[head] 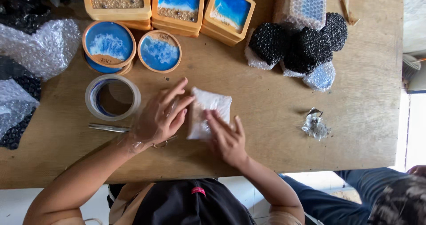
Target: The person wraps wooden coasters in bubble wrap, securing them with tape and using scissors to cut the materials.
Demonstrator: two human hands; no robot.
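On the wooden desk [284, 118] a small square piece wrapped in clear bubble wrap, the wrapped square [209, 117], lies near the middle of the near half, and both of the person's hands are on it. The left hand [160, 117] rests with its fingers spread loosely, the fingertips touching the packet's left edge and top left corner; its grip is open and closes on nothing. The right hand [227, 138] lies flat on the lower right part of the packet, fingers stretched along the wrap and pressing it down, likewise not clenched. Just left of the left hand stands a roll of clear tape [112, 97], and a pair of scissors [108, 128] lies below the roll, its handle end hidden under the left wrist. Along the far edge of the desk sit stacked square coasters [178, 5] with blue and sand-coloured faces in wooden frames, and in front of them two stacks of round coasters [133, 49] of the same colouring. To the right, well apart from the hands, a cluster of dark bubble-wrapped packets [301, 47] lies with clear-wrapped ones among them. A crumpled scrap of tape [315, 126] lies alone toward the right. Loose bubble wrap [40, 45] spills over the left edge. Bare wood stretches between the packet and the scrap, and along the near edge on the right.
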